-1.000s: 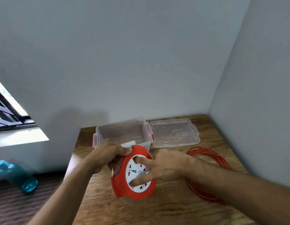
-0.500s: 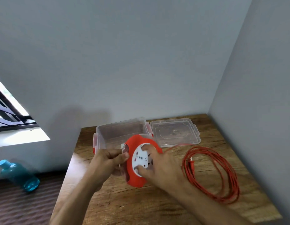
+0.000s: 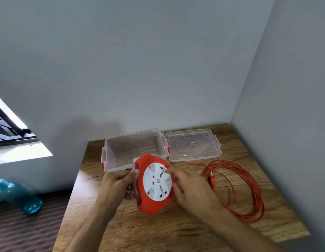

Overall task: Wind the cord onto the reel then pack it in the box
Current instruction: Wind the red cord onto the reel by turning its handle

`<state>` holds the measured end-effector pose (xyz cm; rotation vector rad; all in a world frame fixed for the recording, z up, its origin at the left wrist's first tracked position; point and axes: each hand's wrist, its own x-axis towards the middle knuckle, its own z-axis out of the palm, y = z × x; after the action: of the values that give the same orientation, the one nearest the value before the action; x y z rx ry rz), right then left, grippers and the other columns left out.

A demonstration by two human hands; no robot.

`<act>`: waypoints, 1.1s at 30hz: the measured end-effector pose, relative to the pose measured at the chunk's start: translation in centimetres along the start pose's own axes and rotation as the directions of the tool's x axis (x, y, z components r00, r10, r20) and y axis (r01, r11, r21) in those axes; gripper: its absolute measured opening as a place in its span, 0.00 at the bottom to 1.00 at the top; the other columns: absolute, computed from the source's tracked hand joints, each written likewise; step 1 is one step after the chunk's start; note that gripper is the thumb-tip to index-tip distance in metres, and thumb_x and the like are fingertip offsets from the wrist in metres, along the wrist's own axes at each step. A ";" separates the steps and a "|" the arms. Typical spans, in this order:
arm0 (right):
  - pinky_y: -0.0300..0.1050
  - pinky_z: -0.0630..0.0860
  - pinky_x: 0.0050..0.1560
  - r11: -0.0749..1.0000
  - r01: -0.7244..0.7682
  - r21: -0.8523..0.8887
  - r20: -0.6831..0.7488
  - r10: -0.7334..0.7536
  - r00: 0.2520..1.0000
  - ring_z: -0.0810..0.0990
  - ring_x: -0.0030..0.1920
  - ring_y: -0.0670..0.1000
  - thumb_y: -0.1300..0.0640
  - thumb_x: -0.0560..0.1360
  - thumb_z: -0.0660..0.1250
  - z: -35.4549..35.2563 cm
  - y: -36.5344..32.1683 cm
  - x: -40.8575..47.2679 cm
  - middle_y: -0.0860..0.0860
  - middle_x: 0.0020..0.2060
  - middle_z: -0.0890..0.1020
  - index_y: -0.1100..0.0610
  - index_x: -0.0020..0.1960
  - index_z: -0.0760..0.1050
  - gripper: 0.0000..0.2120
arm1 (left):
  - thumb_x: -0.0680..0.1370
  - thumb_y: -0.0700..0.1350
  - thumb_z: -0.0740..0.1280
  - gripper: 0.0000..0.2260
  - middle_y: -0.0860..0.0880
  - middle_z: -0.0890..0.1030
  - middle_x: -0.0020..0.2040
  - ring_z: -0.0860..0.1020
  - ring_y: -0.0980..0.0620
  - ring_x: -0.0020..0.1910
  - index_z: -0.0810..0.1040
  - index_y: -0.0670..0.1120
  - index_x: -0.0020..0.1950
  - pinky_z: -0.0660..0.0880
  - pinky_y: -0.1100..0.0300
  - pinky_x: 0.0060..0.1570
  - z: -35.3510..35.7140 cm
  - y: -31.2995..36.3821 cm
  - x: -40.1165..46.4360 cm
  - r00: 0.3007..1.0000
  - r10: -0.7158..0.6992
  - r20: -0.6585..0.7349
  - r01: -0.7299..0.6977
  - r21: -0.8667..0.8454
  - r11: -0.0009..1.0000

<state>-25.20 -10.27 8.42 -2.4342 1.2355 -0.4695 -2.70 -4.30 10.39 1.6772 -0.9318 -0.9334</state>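
at the lower middle of the frame, above the bench (image 3: 158,231), the left hand (image 3: 118,182) is clamped on the rim of the one red reel (image 3: 152,184), while the right hand (image 3: 189,188) has loose fingers on its white face. best hold the body firm and turn evenly, feeding the one cord (image 3: 245,188), coiled at right. one box (image 3: 134,150), one lid (image 3: 192,144), one bottle (image 3: 18,195).
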 end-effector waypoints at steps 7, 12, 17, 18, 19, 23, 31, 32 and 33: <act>0.49 0.80 0.30 0.596 0.740 -0.311 0.555 -0.518 0.651 0.78 0.33 0.55 0.57 0.84 0.61 -3.2 0.9 2.7 0.60 0.79 0.55 0.36 0.78 0.53 0.30 | 0.77 0.53 0.72 0.13 0.42 0.88 0.36 0.84 0.49 0.29 0.90 0.48 0.39 0.77 0.62 0.25 -1.1 1.6 2.3 0.966 -0.122 0.228 0.061 0.258 0.964; 0.49 0.82 0.34 0.536 0.759 -0.370 0.566 -0.517 0.642 0.77 0.35 0.56 0.50 0.81 0.67 -2.4 0.2 4.1 0.62 0.74 0.65 0.38 0.78 0.51 0.33 | 0.77 0.53 0.72 0.14 0.45 0.89 0.36 0.86 0.48 0.31 0.89 0.48 0.37 0.79 0.62 0.26 -0.6 2.7 3.3 0.960 -0.098 0.261 0.013 0.312 0.950; 0.54 0.84 0.37 0.605 0.661 -0.444 0.408 -0.521 0.750 0.83 0.45 0.64 0.47 0.78 0.71 -1.0 0.1 4.3 0.63 0.71 0.70 0.40 0.74 0.57 0.31 | 0.78 0.51 0.71 0.13 0.43 0.87 0.35 0.84 0.50 0.29 0.90 0.48 0.38 0.80 0.60 0.28 -0.9 2.1 2.6 0.984 -0.029 0.177 -0.012 0.226 0.974; 0.52 0.84 0.37 0.667 0.604 -0.436 0.331 -0.505 0.797 0.84 0.45 0.62 0.45 0.78 0.69 -0.5 0.1 4.3 0.62 0.68 0.74 0.40 0.75 0.57 0.31 | 0.78 0.50 0.71 0.11 0.45 0.88 0.34 0.85 0.50 0.29 0.90 0.50 0.39 0.81 0.61 0.28 -1.0 1.9 2.2 0.986 -0.008 0.168 -0.026 0.198 0.980; 0.51 0.83 0.38 0.755 0.513 -0.408 0.225 -0.461 0.858 0.84 0.46 0.60 0.42 0.78 0.67 0.0 0.1 4.1 0.60 0.64 0.79 0.40 0.74 0.57 0.30 | 0.78 0.48 0.72 0.10 0.45 0.88 0.34 0.86 0.50 0.29 0.90 0.51 0.39 0.81 0.61 0.28 -1.0 1.7 1.8 0.987 0.010 0.159 -0.036 0.158 0.987; 0.43 0.74 0.35 0.981 -0.160 0.110 -0.098 0.171 0.980 0.84 0.44 0.55 0.33 0.68 0.65 1.8 -2.0 3.1 0.50 0.48 0.85 0.41 0.68 0.63 0.31 | 0.78 0.41 0.72 0.12 0.46 0.89 0.38 0.88 0.47 0.34 0.90 0.56 0.41 0.84 0.60 0.31 0.4 0.5 0.3 0.991 0.085 0.103 -0.086 0.011 0.996; 0.42 0.77 0.23 0.067 -0.593 0.802 0.499 0.470 0.728 0.83 0.26 0.50 0.47 0.82 0.64 2.3 -3.9 2.9 0.54 0.34 0.87 0.59 0.55 0.77 0.15 | 0.78 0.36 0.71 0.12 0.46 0.89 0.40 0.87 0.51 0.36 0.88 0.52 0.42 0.82 0.63 0.29 1.6 -1.4 -1.0 0.992 0.120 -0.037 -0.123 -0.088 0.988; 0.44 0.79 0.24 0.245 -0.580 0.777 0.438 0.451 0.778 0.84 0.27 0.50 0.47 0.81 0.64 1.9 -3.4 2.5 0.54 0.37 0.87 0.57 0.56 0.77 0.14 | 0.79 0.36 0.71 0.12 0.45 0.88 0.37 0.86 0.51 0.32 0.88 0.50 0.41 0.82 0.62 0.27 1.4 -1.3 -0.9 0.993 0.105 -0.050 -0.110 -0.095 0.989; 0.46 0.81 0.27 0.501 -0.522 0.690 0.320 0.436 0.841 0.85 0.29 0.50 0.47 0.80 0.65 1.6 -2.7 2.0 0.53 0.40 0.88 0.55 0.57 0.77 0.12 | 0.79 0.37 0.71 0.12 0.44 0.87 0.34 0.85 0.52 0.28 0.88 0.48 0.40 0.81 0.62 0.26 1.2 -1.2 -0.7 0.994 0.092 -0.061 -0.097 -0.095 0.991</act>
<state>-21.49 -10.11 8.51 -1.2987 1.2573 -0.5370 -3.91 -3.80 9.06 1.5554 -0.9056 -0.8504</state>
